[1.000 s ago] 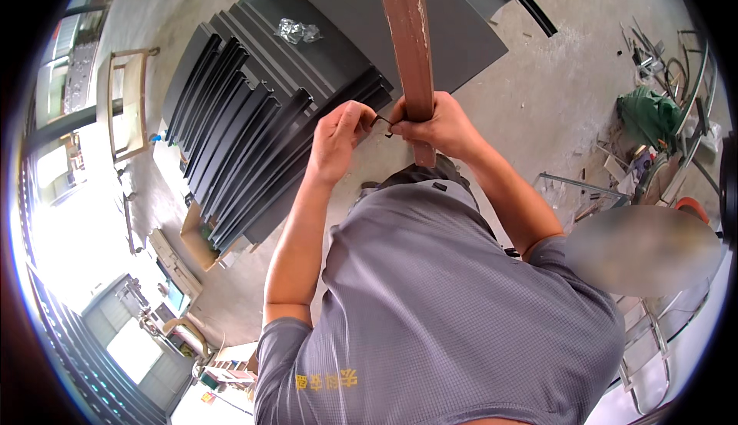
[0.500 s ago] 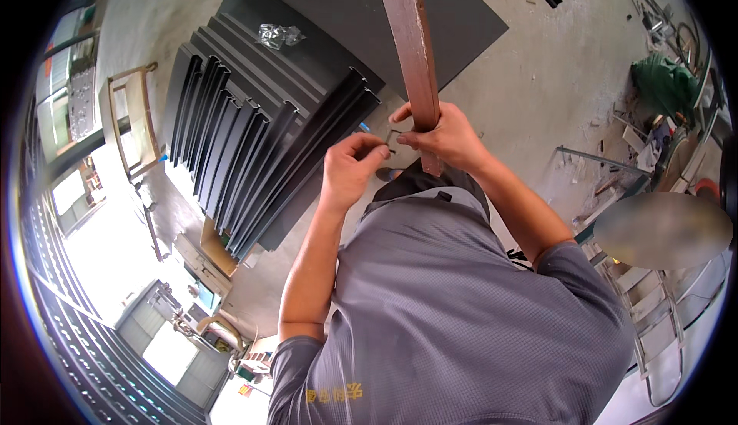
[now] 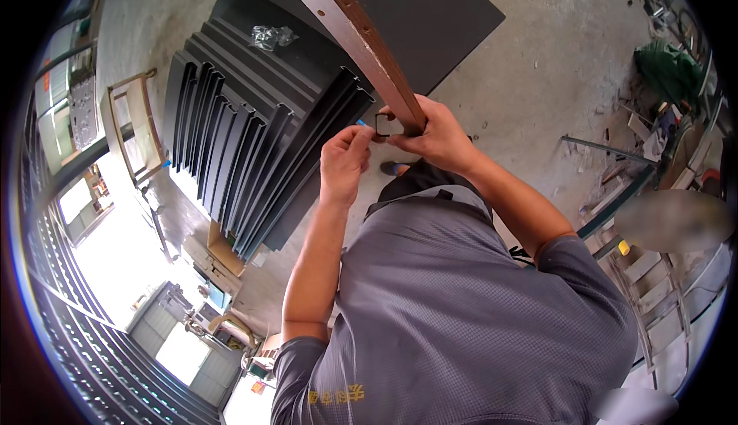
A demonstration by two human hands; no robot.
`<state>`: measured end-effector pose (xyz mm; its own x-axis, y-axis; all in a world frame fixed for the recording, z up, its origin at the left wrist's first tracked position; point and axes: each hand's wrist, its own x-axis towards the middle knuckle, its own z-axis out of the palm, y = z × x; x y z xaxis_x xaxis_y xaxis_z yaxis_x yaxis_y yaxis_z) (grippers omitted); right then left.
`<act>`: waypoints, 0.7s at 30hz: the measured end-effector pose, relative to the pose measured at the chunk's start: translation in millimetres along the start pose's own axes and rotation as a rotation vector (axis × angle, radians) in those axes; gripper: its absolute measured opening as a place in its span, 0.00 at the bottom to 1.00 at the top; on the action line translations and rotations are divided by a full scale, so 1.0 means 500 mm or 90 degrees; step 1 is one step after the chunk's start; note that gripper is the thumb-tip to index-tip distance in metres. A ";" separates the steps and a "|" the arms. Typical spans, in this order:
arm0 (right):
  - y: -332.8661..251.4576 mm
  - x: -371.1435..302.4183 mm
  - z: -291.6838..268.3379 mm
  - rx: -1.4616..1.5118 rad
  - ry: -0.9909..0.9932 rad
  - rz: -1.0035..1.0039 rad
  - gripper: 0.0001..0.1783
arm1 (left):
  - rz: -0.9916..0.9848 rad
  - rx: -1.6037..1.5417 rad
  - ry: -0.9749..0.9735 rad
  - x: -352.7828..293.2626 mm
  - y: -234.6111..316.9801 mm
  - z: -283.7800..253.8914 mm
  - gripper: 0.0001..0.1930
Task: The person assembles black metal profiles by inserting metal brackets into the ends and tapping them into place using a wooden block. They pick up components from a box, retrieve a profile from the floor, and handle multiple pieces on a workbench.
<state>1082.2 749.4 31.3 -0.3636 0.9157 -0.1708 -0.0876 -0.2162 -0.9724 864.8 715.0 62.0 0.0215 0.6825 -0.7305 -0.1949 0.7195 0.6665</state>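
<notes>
My right hand [image 3: 437, 136] is wrapped round the near end of a reddish-brown wooden bar [image 3: 377, 60] with a few small holes in it. The bar tilts up and to the left, its cut far end showing. My left hand [image 3: 345, 160] is closed, thumb and forefinger pinching a small dark square-cornered bracket [image 3: 377, 123]. That bracket is right beside the bar, by the fingertips of my right hand. Whether it touches the bar I cannot tell.
Ahead and left lies a stack of dark grey metal profiles [image 3: 242, 129], with crumpled clear plastic [image 3: 273, 37] on it. A dark flat panel [image 3: 438, 17] extends behind the bar. Scrap and a green cloth [image 3: 667, 70] lie right, near a metal frame [image 3: 615, 206].
The bar has swung to the left and come down, so its far end now shows. My left hand has shifted slightly left, and the bracket is seen more plainly.
</notes>
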 end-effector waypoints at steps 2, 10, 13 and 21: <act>0.004 -0.003 -0.007 0.006 0.029 0.040 0.26 | 0.357 0.435 0.148 -0.002 -0.005 0.003 0.10; -0.027 0.014 -0.055 0.128 0.079 0.124 0.23 | 0.514 0.872 0.307 -0.031 -0.026 -0.076 0.17; -0.041 0.024 -0.058 0.044 0.073 0.088 0.21 | 0.575 0.816 0.330 -0.108 0.010 -0.086 0.17; -0.092 0.050 0.021 0.088 -0.044 0.084 0.23 | 0.670 0.822 0.309 -0.428 0.107 -0.234 0.20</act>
<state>1067.3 778.8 73.6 -0.4433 0.8519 -0.2789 -0.1592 -0.3810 -0.9108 735.2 592.2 236.6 0.0905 0.9652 0.2454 0.9198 -0.1755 0.3509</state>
